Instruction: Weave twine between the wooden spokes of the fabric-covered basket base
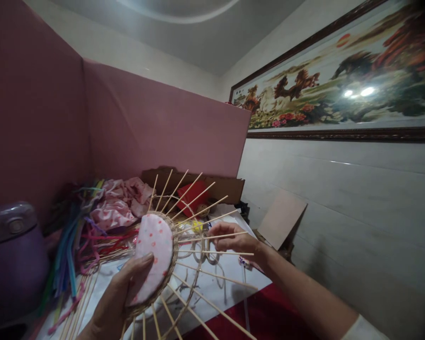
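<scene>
My left hand (115, 290) grips a half-round woven piece (157, 245), its thumb pressed on the pink dotted cloth that covers the flat face. Twine is woven around the curved edge, and thin wooden sticks (208, 252) fan out from it. On the right side of the fan, my right hand (233, 238) has its fingers curled together among the stick ends, on a strand of twine (199, 269). That twine hangs in loops and crosses several lower sticks. The fingertips are partly hidden by a stick.
Coloured fuzzy stems (71, 255), crumpled pink cloth (116, 200) and a red packet (194, 193) lie behind and left. A purple container (16, 259) stands far left. A cardboard sheet (282, 217) leans by the right wall. White paper (230, 302) covers part of the red table surface.
</scene>
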A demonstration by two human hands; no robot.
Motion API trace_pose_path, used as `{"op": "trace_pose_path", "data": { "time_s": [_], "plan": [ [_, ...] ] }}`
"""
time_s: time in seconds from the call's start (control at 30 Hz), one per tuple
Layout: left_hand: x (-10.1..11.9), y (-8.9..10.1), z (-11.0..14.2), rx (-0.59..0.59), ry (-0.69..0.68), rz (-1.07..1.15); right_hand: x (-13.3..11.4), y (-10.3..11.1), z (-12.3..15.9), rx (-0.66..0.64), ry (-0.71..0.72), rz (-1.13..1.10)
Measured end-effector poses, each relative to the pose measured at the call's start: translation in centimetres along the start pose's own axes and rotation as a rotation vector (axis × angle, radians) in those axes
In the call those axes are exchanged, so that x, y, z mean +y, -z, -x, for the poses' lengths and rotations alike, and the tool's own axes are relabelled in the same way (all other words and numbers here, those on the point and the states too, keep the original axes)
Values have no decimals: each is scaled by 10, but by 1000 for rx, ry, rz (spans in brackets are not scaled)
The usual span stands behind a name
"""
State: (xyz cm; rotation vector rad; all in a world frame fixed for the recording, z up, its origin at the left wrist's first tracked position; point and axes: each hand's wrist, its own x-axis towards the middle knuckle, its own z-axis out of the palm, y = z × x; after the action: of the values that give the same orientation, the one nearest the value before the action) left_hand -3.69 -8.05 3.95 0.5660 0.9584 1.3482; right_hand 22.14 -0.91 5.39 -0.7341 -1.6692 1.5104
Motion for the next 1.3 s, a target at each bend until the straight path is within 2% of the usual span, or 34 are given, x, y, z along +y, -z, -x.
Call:
{"op": "trace_pose_path", "data": {
  "time_s": [0.17, 0.33, 0.57, 0.73, 1.03, 1.3],
  "plan": [
    [1, -4, 3, 17, 21, -6, -15, 28, 0, 69, 100, 112],
    [2, -7, 7, -7, 25, 25, -35, 39, 2, 176, 200, 118],
    [5, -9, 7, -29, 33, -16, -60, 28, 6, 281, 410, 183],
    [9, -13, 8, -24, 54, -36, -72, 17, 7, 360, 498, 295],
    [10, -15, 14, -93, 84, -22, -77, 14, 1, 389, 509, 355],
    [11, -15, 16, -83, 101, 7, -79, 19, -7, 406, 489, 390]
  ]
}}
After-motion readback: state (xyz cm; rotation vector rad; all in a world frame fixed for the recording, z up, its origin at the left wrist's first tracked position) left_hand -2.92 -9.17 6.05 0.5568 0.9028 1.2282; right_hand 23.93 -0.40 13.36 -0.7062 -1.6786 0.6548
